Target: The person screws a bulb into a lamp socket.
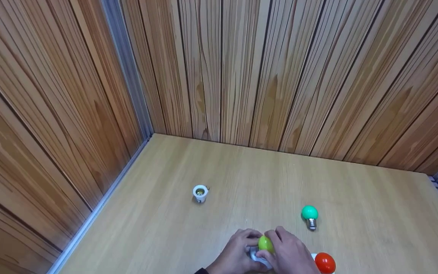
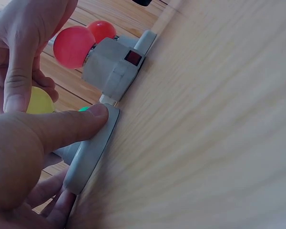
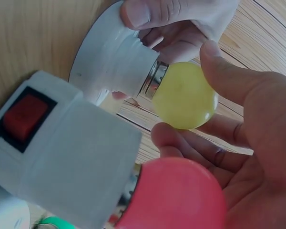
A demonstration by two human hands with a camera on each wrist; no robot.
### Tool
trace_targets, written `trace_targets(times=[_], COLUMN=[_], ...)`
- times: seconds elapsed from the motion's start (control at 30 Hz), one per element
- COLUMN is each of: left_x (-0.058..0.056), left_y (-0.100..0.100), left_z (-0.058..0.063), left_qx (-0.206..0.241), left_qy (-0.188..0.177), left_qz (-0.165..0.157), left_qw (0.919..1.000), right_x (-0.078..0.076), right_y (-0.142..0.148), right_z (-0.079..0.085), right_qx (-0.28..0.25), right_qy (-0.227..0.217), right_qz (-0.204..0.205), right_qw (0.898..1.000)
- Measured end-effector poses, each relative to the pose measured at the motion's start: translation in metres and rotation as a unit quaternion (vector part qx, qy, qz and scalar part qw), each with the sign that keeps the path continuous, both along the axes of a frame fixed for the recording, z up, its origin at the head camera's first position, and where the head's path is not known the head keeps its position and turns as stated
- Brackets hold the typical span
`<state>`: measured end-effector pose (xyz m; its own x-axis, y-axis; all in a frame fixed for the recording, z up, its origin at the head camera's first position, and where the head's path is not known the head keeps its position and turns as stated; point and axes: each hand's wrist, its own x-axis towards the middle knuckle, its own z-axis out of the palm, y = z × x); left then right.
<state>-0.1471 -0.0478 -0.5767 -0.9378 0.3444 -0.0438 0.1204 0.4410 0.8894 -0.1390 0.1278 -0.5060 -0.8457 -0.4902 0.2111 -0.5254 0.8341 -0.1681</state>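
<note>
My left hand (image 1: 238, 251) grips a white round lamp socket (image 3: 117, 62) by its flat base, thumb on the rim and fingers at the far edge. The base stands close to the tabletop in the left wrist view. A yellow bulb (image 3: 183, 98) sits at the socket's mouth, part of its metal screw thread showing. My right hand (image 1: 293, 253) pinches the bulb's globe between thumb and fingers. Beside the hands stands a grey-white socket with a red rocker switch (image 3: 25, 117), holding a red bulb (image 3: 171, 195).
A green bulb (image 1: 310, 213) lies on the wooden table (image 1: 158, 228), right of the hands. Farther back on the left stands a small white socket (image 1: 200, 193). Another red bulb (image 2: 102, 31) shows behind the switch socket. Wood-panelled walls (image 1: 242, 76) enclose the table.
</note>
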Motion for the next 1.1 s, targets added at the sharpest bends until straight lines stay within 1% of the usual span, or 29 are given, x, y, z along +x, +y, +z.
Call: trace_targets(times=[0.1,0.13,0.17,0.33,0.4,0.5,0.67,0.77,0.83,0.87,0.93,1.0,1.1], left_x=[0.0,0.0,0.0,-0.001,-0.001,0.0,-0.001,-0.002,-0.002,-0.002,-0.001,0.0,0.0], left_y=[-0.001,-0.001,-0.002,-0.001,0.0,0.001,0.001,0.0,0.0,-0.001,-0.002,-0.002,-0.003], left_z=[-0.001,0.0,-0.001,0.0,0.001,0.001,0.003,0.004,0.004,0.004,0.003,0.002,0.001], left_qx=[0.015,0.028,0.035,0.02,0.003,0.007,-0.013,-0.019,-0.021,-0.022,-0.025,-0.023,-0.016], left_qy=[0.002,-0.015,-0.024,-0.029,-0.018,-0.023,-0.028,-0.041,-0.045,-0.043,-0.022,-0.004,0.009], left_qz=[-0.004,-0.001,0.001,0.006,0.006,0.01,0.009,0.008,0.008,0.007,0.001,-0.003,-0.008], left_qw=[0.9999,0.9995,0.9991,0.9994,0.9998,0.9997,0.9995,0.9989,0.9987,0.9988,0.9995,0.9997,0.9998], right_x=[0.0,0.0,0.0,-0.002,-0.003,-0.005,-0.01,-0.013,-0.015,-0.016,-0.017,-0.018,-0.019], right_y=[0.001,0.001,0.002,0.005,0.006,0.01,0.021,0.028,0.03,0.031,0.033,0.034,0.036], right_z=[-0.001,-0.001,-0.002,-0.001,-0.001,-0.001,0.002,0.001,-0.001,-0.002,-0.003,-0.003,-0.002], right_qx=[-0.003,-0.002,0.0,-0.003,-0.012,-0.03,-0.068,-0.103,-0.123,-0.129,-0.132,-0.127,-0.119], right_qy=[0.014,0.015,0.014,0.006,0.003,0.003,0.002,0.036,0.073,0.089,0.104,0.101,0.068], right_qz=[0.002,0.002,0.003,0.006,0.012,0.028,0.079,0.124,0.155,0.17,0.196,0.212,0.22], right_qw=[1.0,1.0,1.0,1.0,1.0,0.999,0.995,0.986,0.977,0.973,0.966,0.964,0.966])
